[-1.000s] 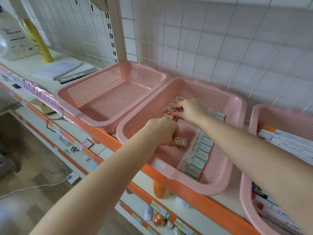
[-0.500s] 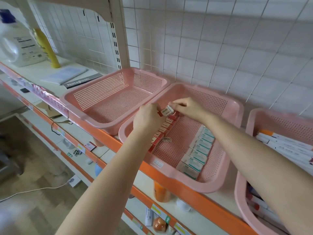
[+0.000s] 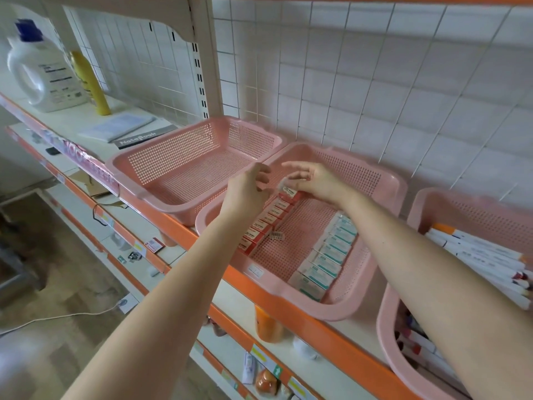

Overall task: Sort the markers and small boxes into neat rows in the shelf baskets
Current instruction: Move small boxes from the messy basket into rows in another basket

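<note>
- Head view, closest to you: the middle basket (image 3: 331, 311) has a teal-and-white row of boxes (image 3: 326, 255) running tidy down its right side, so leave that alone. The markers (image 3: 476, 255) sit in the basket to your right, not your problem yet.
- A bit further in, one stray little box (image 3: 277, 235) with a barcode lies loose on the mesh floor, just beside the red row (image 3: 264, 223) along the left wall. I'd reckon that's your next pick. Slot it in line, same face up.
- At the far end of the red row, the end box (image 3: 289, 192) sits tilted, not flush with its neighbours. Press it flat and snug it against the row before moving on.
- Grip: your right hand (image 3: 317, 180) is spread with the fingers straight. It looks to be touching that end box from above, not clamped on it. Your left hand (image 3: 246, 189) hovers just beside it, fingers loosely curled, holding nothing I can see.
</note>
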Demonstrator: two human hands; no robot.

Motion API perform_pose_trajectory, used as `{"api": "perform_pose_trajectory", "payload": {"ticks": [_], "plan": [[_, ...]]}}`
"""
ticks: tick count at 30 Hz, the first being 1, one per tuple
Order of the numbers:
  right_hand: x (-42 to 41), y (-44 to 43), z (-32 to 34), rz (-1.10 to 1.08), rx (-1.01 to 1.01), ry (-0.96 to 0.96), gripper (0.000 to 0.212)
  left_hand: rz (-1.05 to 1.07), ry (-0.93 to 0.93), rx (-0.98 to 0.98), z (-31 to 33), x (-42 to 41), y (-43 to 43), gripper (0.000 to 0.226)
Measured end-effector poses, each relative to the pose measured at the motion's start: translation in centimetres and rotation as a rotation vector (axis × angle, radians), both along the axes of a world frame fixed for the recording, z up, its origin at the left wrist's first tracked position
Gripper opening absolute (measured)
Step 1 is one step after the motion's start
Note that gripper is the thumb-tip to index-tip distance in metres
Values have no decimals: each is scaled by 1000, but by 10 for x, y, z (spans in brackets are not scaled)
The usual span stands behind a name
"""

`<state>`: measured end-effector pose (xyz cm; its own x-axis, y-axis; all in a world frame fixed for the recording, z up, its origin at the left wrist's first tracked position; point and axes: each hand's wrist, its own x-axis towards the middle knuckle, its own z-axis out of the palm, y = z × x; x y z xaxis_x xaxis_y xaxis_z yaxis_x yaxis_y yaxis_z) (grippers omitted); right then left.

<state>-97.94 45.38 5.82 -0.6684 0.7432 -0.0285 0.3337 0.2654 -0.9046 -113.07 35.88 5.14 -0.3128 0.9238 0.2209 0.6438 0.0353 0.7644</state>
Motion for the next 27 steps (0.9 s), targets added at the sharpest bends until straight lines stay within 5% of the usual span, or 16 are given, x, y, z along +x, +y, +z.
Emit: {"api": "perform_pose_trajectory", "payload": {"ticks": [3, 8, 20, 24, 27], "plan": [[0, 1, 0, -10, -135, 116, 43, -69, 36, 24, 1, 2, -1, 49], [1, 0, 1, -7, -43, 94, 48, -116, 157, 56, 4, 6, -6, 42], [1, 0, -9, -25, 408, -338, 27, 74, 46, -30, -1, -2, 3, 40], [-8, 5, -26, 52, 561, -672, 18, -118, 304, -263, -8, 2, 0, 28], [-10, 6, -27, 14, 661, -720, 29, -184, 513, -419, -14, 4, 2, 26]]}}
